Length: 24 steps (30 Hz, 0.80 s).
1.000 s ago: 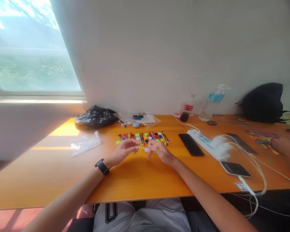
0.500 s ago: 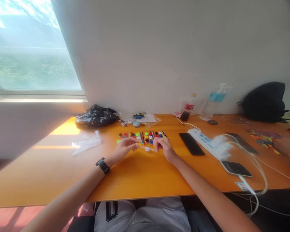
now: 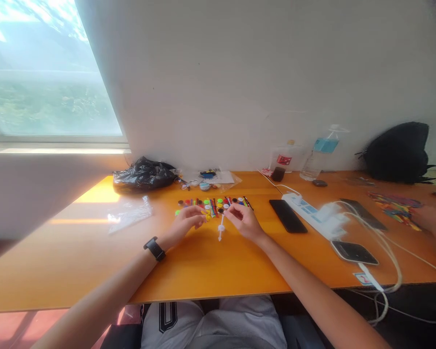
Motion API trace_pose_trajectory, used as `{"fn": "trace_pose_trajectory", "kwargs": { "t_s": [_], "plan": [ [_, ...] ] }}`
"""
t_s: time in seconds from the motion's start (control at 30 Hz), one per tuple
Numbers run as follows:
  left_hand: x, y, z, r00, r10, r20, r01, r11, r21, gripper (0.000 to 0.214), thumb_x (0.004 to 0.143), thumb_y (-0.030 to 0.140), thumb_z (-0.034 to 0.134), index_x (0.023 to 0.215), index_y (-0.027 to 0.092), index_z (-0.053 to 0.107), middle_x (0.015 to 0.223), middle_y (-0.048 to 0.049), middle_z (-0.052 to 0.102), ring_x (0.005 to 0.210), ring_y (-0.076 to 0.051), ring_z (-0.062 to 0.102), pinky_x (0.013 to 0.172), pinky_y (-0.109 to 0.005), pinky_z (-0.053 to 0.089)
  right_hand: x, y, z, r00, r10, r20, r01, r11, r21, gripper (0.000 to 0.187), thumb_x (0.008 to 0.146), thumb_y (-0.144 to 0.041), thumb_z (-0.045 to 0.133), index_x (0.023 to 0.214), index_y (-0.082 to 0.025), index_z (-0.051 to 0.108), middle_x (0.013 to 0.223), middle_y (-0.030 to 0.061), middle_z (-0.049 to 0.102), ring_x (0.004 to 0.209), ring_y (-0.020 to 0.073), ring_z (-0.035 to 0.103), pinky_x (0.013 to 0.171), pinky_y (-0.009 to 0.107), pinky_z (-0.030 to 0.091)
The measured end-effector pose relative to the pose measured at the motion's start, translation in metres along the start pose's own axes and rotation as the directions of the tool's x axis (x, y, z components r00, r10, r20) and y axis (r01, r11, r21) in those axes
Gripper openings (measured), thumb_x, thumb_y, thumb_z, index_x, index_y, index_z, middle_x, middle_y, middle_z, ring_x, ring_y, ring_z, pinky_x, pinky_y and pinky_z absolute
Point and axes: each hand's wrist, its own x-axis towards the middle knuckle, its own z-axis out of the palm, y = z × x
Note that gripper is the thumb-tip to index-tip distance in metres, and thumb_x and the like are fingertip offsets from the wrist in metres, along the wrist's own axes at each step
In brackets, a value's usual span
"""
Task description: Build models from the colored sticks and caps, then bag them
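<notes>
at left, a black bag (image 3: 143, 176) hides its contents. the left hand (image 3: 185, 221) pinches a yellow piece (image 3: 208, 218) between bent fingers. mid-frame, a slim white stick (image 3: 221, 228), round-hubbed and arrow-tipped, hangs from the closed fingertips of the right hand (image 3: 246, 223). farther right, a red-labelled bottle (image 3: 284, 160).

Blk watch (image 3: 154, 249) on L wrist (image 3: 166, 244); lt-grey bottoms (image 3: 240, 320) w/ blk-outlined marking (image 3: 163, 320), L leg (image 3: 183, 325)
</notes>
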Motion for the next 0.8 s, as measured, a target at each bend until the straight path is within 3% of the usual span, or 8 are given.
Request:
{"fn": "trace_pose_trajectory", "kwargs": {
  "t_s": [0.2, 0.3, 0.5, 0.67, 0.8],
  "plan": [
    [-0.002, 0.000, -0.001, 0.997, -0.057, 0.058, 0.054, 0.997, 0.053, 0.020, 0.079, 0.027, 0.072, 0.095, 0.015, 0.070, 0.076, -0.0025, 0.069, 0.070, -0.015, 0.064, 0.069, -0.027, 0.049, -0.003, 0.012, 0.004, 0.992, -0.049, 0.116, 0.075, 0.970, -0.232, 0.006, 0.088, -0.026, 0.068, 0.088, -0.020, 0.068, 0.082, 0.0009, 0.062, 0.070, 0.0156, 0.054, 0.064, 0.027, 0.041],
    [-0.001, -0.003, -0.002, 0.995, -0.082, 0.054, 0.074, 0.988, 0.134, 0.017, 0.081, 0.027, 0.068, 0.093, 0.015, 0.070, 0.076, -0.0038, 0.071, 0.072, -0.017, 0.067, 0.071, -0.028, 0.052, -0.006, 0.014, 0.004, 0.986, -0.040, 0.163, 0.087, 0.952, -0.293, 0.008, 0.085, -0.023, 0.071, 0.093, -0.021, 0.070, 0.088, 0.0018, 0.065, 0.073, 0.0158, 0.057, 0.067, 0.028, 0.043],
    [0.005, -0.017, -0.004, 0.990, -0.004, 0.138, -0.052, 0.915, 0.400, 0.017, 0.083, 0.025, 0.061, 0.087, 0.014, 0.074, 0.082, -0.0067, 0.074, 0.072, -0.018, 0.066, 0.068, -0.028, 0.053, -0.009, 0.013, 0.005, 0.968, -0.034, 0.250, 0.097, 0.965, -0.245, 0.007, 0.090, -0.020, 0.066, 0.094, -0.020, 0.071, 0.090, 0.0029, 0.067, 0.078, 0.0163, 0.061, 0.071, 0.028, 0.048],
    [0.005, -0.023, -0.005, 0.974, 0.164, 0.155, -0.220, 0.839, 0.498, 0.017, 0.085, 0.025, 0.062, 0.092, 0.017, 0.076, 0.097, -0.0087, 0.077, 0.084, -0.020, 0.069, 0.077, -0.029, 0.054, -0.008, 0.013, 0.006, 0.966, -0.023, 0.259, 0.078, 0.976, -0.204, 0.009, 0.092, -0.020, 0.064, 0.098, -0.020, 0.071, 0.091, 0.0035, 0.069, 0.078, 0.0165, 0.062, 0.070, 0.028, 0.049],
    [0.002, -0.021, -0.003, 0.970, 0.157, 0.187, -0.230, 0.846, 0.481, 0.024, 0.087, 0.027, 0.063, 0.104, 0.016, 0.075, 0.092, -0.0086, 0.076, 0.076, -0.019, 0.067, 0.069, -0.029, 0.053, -0.009, 0.013, 0.007, 0.968, -0.003, 0.253, 0.049, 0.983, -0.175, 0.012, 0.092, -0.024, 0.066, 0.102, -0.020, 0.069, 0.091, 0.0029, 0.068, 0.076, 0.0161, 0.062, 0.067, 0.027, 0.050]
  ]
}}
